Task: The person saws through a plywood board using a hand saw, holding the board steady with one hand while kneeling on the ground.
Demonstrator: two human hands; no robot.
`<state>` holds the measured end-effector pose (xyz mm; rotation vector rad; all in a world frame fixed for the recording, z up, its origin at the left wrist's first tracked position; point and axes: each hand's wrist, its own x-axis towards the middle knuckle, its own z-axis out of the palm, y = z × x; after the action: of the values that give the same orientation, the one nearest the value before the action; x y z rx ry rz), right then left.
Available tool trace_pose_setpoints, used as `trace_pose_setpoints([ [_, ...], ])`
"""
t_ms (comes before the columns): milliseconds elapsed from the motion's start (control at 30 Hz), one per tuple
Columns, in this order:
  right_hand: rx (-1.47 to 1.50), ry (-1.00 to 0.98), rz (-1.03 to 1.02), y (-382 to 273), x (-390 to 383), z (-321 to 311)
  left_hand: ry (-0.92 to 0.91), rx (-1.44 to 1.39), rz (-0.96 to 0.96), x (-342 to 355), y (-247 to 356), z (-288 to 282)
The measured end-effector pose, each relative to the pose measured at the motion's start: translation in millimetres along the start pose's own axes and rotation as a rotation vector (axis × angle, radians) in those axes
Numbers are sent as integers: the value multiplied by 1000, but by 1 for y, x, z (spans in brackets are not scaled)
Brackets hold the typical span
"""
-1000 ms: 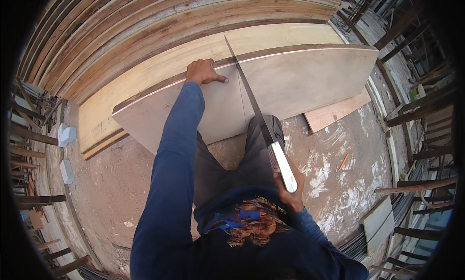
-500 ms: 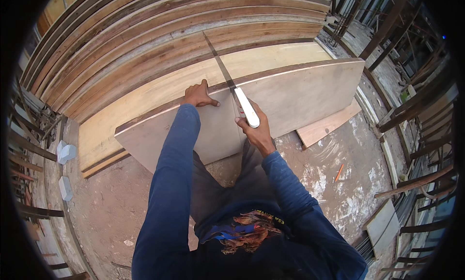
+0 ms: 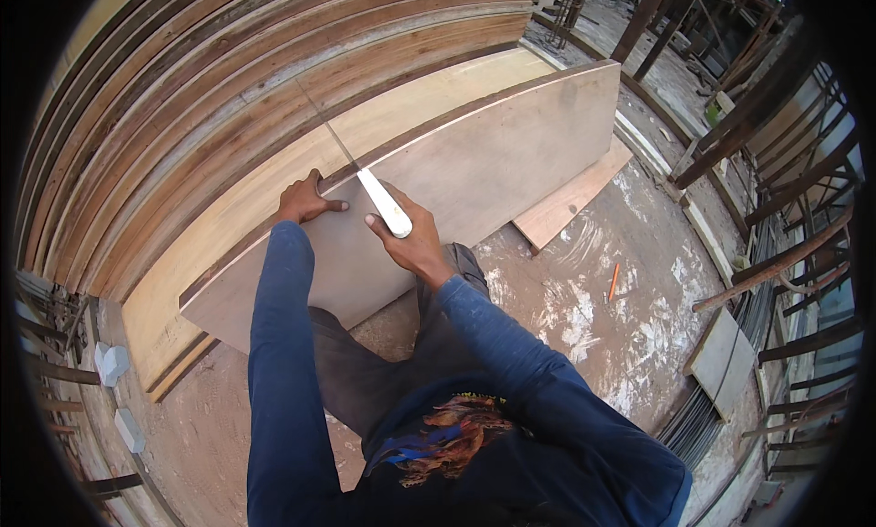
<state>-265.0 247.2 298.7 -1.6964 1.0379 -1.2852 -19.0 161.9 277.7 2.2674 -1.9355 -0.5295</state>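
Note:
A wide grey-brown wooden board (image 3: 511,135) stands on its long edge in front of my legs. My left hand (image 3: 308,198) grips its top edge, fingers over the edge and thumb pressed on the near face. Just right of that thumb, my right hand (image 3: 415,242) is closed around the white handle of a handsaw (image 3: 384,202). The thin blade crosses the board's top edge and points away to the far left, seen nearly edge-on. Behind the board lies a pale yellow plywood sheet (image 3: 169,322).
Long boards (image 3: 228,80) stand stacked on edge at the back. A reddish wood offcut (image 3: 570,198) and an orange pencil (image 3: 613,281) lie on the dusty floor to the right. Grey blocks (image 3: 112,364) sit at the left; dark poles (image 3: 748,116) stand on the right.
The whole view has turned, so board and hands appear farther left. The saw blade now shows thinner, more edge-on. Both hands keep their holds.

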Motion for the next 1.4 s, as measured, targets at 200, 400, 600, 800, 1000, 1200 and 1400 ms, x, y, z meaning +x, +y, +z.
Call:
trace_pose_setpoints([
  [200,-31,35,12,8,4,-4,10,28,19,1,8,-2],
  [400,-79,-4,-5,9,8,2,27,63,-27,14,1,-2],
  [600,-37,-101,75,-7,-129,-73,-56,18,-41,16,-6,-1],
  [800,-16,-132,153,-38,-174,-103,-34,40,-44,15,-5,0],
  [1000,-5,-19,51,13,-2,-9,-9,9,-11,22,-2,-10],
  [1200,-20,-123,204,-27,-189,-101,-45,-11,-73,21,-22,-3],
  [1400,4,-57,215,3,-8,-32,0,26,14,10,21,0],
])
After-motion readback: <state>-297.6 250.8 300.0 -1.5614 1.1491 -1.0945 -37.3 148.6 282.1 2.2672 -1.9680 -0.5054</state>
